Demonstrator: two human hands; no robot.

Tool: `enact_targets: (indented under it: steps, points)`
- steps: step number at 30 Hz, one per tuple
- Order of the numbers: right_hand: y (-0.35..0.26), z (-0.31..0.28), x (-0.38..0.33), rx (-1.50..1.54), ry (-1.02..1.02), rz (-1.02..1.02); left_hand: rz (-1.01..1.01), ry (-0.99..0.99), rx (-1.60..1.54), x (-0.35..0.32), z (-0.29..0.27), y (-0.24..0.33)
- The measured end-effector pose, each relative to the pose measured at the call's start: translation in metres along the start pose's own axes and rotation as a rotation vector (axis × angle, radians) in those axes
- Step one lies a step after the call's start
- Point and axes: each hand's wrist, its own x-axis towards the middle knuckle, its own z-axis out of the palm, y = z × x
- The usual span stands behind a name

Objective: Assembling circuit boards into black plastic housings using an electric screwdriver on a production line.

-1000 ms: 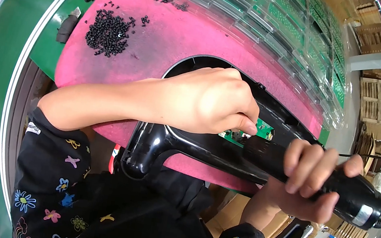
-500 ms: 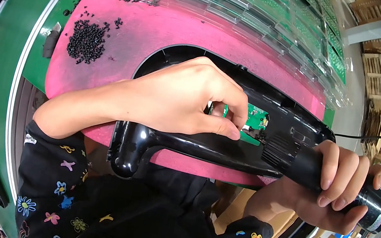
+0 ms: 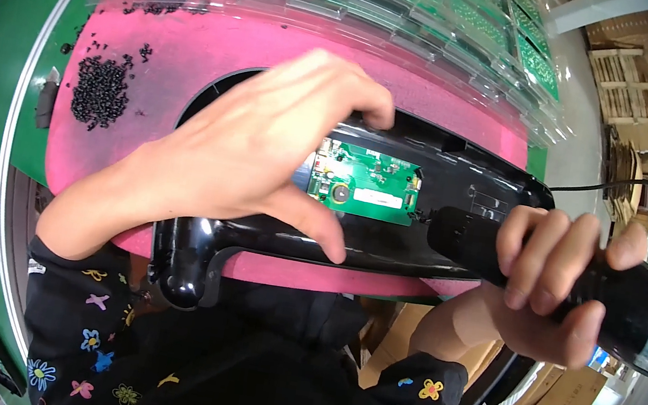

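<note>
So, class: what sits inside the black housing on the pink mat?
Inside the black housing a green circuit board shows, with a round part at its lower left. The left hand covers the housing's left part, so anything there is hidden.

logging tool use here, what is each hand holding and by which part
Right hand grips the black electric screwdriver around its barrel. Left hand holds nothing, resting on the black housing.
</note>
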Motion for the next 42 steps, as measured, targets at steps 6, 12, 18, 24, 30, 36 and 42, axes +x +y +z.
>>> enact_targets:
  steps: [6,12,18,24,30,36,42]
  points:
    - [0.017,-0.015,-0.015,0.02,0.104,0.06,-0.003,0.077,0.249,-0.001,-0.008,0.006]
    - [0.02,-0.015,-0.016,0.054,0.064,0.046,-0.015,0.224,0.236,0.001,-0.012,-0.001]
    - [0.017,-0.013,-0.019,0.042,0.124,0.083,-0.076,0.116,0.478,0.005,-0.009,-0.007]
    - [0.017,-0.01,-0.022,0.052,0.156,0.086,-0.18,-0.054,0.568,-0.002,-0.003,-0.009]
    - [0.025,-0.005,-0.016,0.0,0.182,0.112,-0.176,-0.121,0.605,-0.002,-0.003,-0.008]
    - [0.032,0.004,-0.017,-0.013,0.214,0.104,-0.177,-0.127,0.62,-0.004,-0.002,-0.013]
    - [0.025,-0.003,-0.015,0.006,0.147,0.149,-0.118,-0.092,0.616,-0.006,-0.002,-0.015]
